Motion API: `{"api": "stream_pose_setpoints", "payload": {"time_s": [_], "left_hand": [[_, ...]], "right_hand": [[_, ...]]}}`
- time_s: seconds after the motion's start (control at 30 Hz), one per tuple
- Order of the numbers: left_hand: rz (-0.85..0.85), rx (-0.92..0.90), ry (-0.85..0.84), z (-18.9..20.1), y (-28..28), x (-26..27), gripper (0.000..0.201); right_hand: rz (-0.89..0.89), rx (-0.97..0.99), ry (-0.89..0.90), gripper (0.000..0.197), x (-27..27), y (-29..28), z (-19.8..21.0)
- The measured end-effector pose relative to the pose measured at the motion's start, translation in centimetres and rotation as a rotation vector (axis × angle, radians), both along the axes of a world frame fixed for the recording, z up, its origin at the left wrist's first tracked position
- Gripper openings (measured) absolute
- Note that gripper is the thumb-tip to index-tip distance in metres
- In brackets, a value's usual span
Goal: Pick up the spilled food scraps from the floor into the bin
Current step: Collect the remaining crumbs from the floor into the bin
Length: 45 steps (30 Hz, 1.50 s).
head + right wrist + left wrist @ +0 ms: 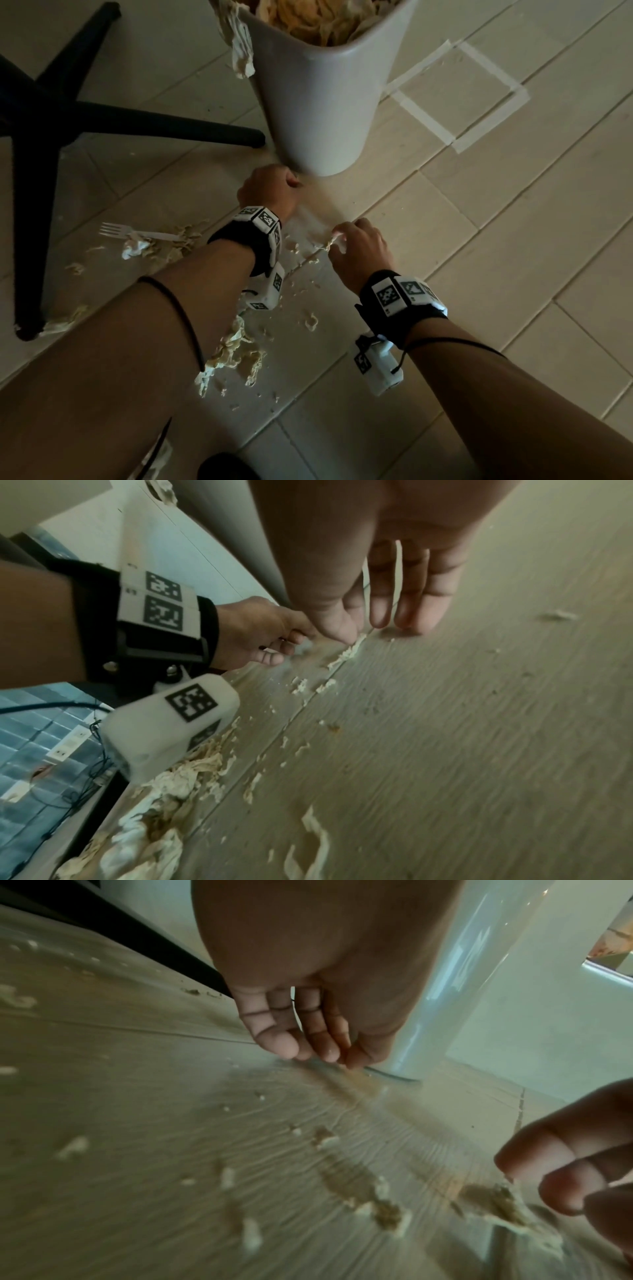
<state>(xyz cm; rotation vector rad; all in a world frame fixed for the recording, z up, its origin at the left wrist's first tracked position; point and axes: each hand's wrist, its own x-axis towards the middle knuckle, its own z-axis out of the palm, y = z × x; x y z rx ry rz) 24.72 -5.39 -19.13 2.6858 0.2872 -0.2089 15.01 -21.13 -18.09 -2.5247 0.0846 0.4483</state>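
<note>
Nearest the person, at about 7 o'clock in the head view, a clump of food scraps [236, 353] lies on the floor [479, 274] beside the left forearm, with small crumbs scattered past it. Farther out, toward 3 o'clock of centre, the right hand [359, 250] pinches a strip of scrap [349, 650] between thumb and fingertips at floor level. At 9 o'clock a white fork [133, 233] lies among more scraps. Beyond, the left hand [270, 188] has its fingers curled down onto the floor by the bin's base; whether it holds anything cannot be told. At 12 o'clock the grey bin [318, 102] stands full of scraps, with a black chair base [51, 120] at 10 o'clock.
</note>
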Motion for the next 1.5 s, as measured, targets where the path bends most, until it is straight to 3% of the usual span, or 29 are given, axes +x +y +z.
{"api": "stream_pose_setpoints", "payload": {"time_s": [0.1,0.23,0.33,0.4,0.53,0.63,0.83,1.03,1.17,1.27,1.33,1.4,1.5], "left_hand": [[-0.042,-0.066,0.031,0.4,0.8,-1.3,0.019],[-0.271,-0.181,0.169,1.4,2.5,-3.7,0.012],[-0.481,-0.151,0.360,2.5,4.1,-5.5,0.005],[-0.537,-0.098,0.387,2.8,5.7,-6.7,0.011],[-0.339,-0.013,0.188,1.9,9.8,-6.4,0.029],[-0.309,0.118,0.104,1.5,11.4,-4.6,0.040],[0.028,0.212,0.379,0.6,10.9,-4.1,0.072],[-0.023,0.192,0.327,-1.0,7.5,-12.2,0.076],[-0.095,0.047,0.137,0.5,6.4,-16.3,0.056],[-0.001,-0.027,-0.168,2.6,9.6,-16.4,0.031],[0.126,0.049,-0.259,2.9,14.2,-15.6,0.029],[0.262,0.143,-0.177,1.8,19.8,-14.3,0.048],[0.515,0.067,0.107,-0.3,25.6,-13.7,0.080]], "right_hand": [[0.000,0.006,0.002,0.028,0.3,0.2,0.0],[-0.004,0.036,0.007,0.031,1.2,0.4,0.0],[-0.001,0.039,-0.010,0.032,1.8,0.7,0.0],[0.013,-0.012,-0.051,0.035,2.1,0.9,-0.1],[0.075,-0.139,-0.078,0.050,2.2,1.9,-0.7],[0.154,-0.193,-0.048,0.059,1.2,2.9,-1.3],[0.273,-0.126,-0.083,0.055,-3.3,5.4,-1.9],[0.410,-0.119,-0.119,0.058,-8.0,7.4,-3.3],[0.489,-0.070,-0.136,0.058,-9.1,8.0,-3.3],[0.359,-0.044,-0.195,0.048,-6.9,7.3,-3.0],[0.206,-0.079,-0.132,0.050,-4.6,6.6,-2.4],[0.050,-0.117,-0.055,0.053,-2.7,5.8,-1.7],[-0.011,-0.143,0.035,0.057,-2.1,5.5,-1.5]]}}
